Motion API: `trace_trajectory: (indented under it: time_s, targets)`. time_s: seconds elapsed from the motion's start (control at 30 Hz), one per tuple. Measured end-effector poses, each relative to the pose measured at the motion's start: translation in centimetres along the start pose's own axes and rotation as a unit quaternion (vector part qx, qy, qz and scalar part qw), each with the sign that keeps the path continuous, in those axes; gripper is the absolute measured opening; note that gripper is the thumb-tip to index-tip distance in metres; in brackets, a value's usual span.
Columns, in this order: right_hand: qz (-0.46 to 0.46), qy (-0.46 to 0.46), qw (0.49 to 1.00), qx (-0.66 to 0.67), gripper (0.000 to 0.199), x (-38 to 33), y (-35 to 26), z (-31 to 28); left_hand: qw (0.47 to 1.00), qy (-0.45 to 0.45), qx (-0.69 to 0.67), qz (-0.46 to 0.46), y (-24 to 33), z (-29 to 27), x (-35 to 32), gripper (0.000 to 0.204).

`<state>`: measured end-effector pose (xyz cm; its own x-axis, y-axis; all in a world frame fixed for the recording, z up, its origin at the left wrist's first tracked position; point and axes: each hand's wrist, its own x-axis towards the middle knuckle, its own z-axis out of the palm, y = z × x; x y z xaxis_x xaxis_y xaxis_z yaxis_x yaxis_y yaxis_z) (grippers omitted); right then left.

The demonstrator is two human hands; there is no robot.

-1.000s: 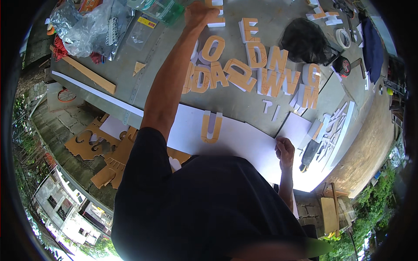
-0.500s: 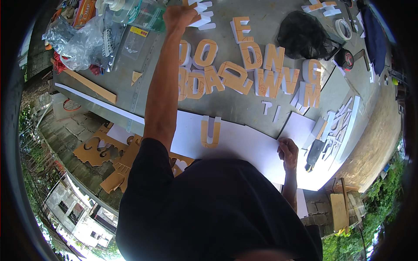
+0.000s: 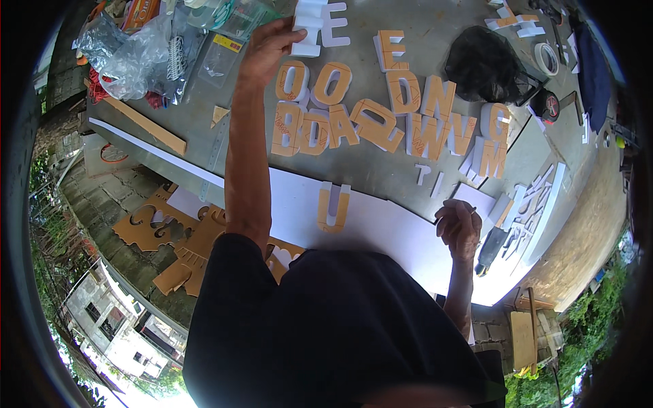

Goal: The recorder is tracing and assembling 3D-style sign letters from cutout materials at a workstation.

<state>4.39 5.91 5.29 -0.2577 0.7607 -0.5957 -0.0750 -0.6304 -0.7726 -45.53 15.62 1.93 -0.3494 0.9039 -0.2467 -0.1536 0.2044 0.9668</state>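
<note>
A grey table (image 3: 381, 173) fills the upper middle of the frame, running from upper left to lower right. Along its near edge lies a long white sheet (image 3: 401, 228), its long axis slanting from the left down toward the lower right, with an orange U (image 3: 332, 207) resting on it near the middle, open end toward the top of the frame. Above the sheet, across the centre of the table, a cluster of orange letters (image 3: 381, 112) lies in two rough rows, close together and some overlapping. At upper right a black bag (image 3: 481, 62) sits just beside the letters; at upper left lies a heap of clear plastic bags (image 3: 132, 54), with a wooden strip (image 3: 146, 126) below it angled down to the right. Off the table at left, brown cutouts (image 3: 170, 234) lie on the ground. The left hand (image 3: 266, 49) reaches far up to the top centre of the frame, arm stretched nearly straight up the picture, and its fingers pinch a white letter (image 3: 307, 28) by its left edge; the letter's long axis runs roughly up and down the frame, and it lies just beside another white E (image 3: 335, 26) to its right. The right hand (image 3: 459, 228) rests at centre right over the white sheet's far end, fingers curled together around a thin stick-like thing too small to tell. Just right of it lies a dark tool (image 3: 491, 246), pointing down-left.
</note>
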Motion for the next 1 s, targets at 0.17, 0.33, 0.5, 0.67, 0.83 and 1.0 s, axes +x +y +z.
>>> trace_trajectory:
  time_s: [0.17, 0.33, 0.5, 0.67, 0.83, 1.0]
  targets:
    - [-0.129, -0.012, 0.992, -0.001, 0.053, 5.1, -4.3, 5.5, 1.000, -0.013, -0.001, -0.007, -0.2, -1.3, -2.3, 0.040]
    - [-0.177, 0.004, 0.966, -0.186, 0.063, 10.5, -8.6, 9.6, 0.987, -0.004, -0.148, -0.064, -1.9, -1.7, -1.5, 0.033]
    - [-0.228, -0.129, 0.957, -0.123, 0.042, 17.0, -12.0, 20.5, 0.951, -0.035, -0.295, -0.082, -3.8, -2.2, 0.1, 0.030]
    - [-0.172, -0.268, 0.947, -0.050, 0.023, 32.8, -9.1, 24.7, 0.907, -0.036, -0.414, -0.068, -4.2, -0.2, 1.4, 0.033]
    - [-0.158, -0.150, 0.971, -0.101, 0.008, 35.0, -6.7, 29.9, 0.905, 0.021, -0.415, -0.090, -3.3, 0.6, 0.2, 0.029]
    - [-0.232, -0.054, 0.919, -0.314, 0.026, 34.3, -6.3, 31.2, 0.901, 0.041, -0.419, -0.100, -3.4, 0.5, -0.7, 0.027]
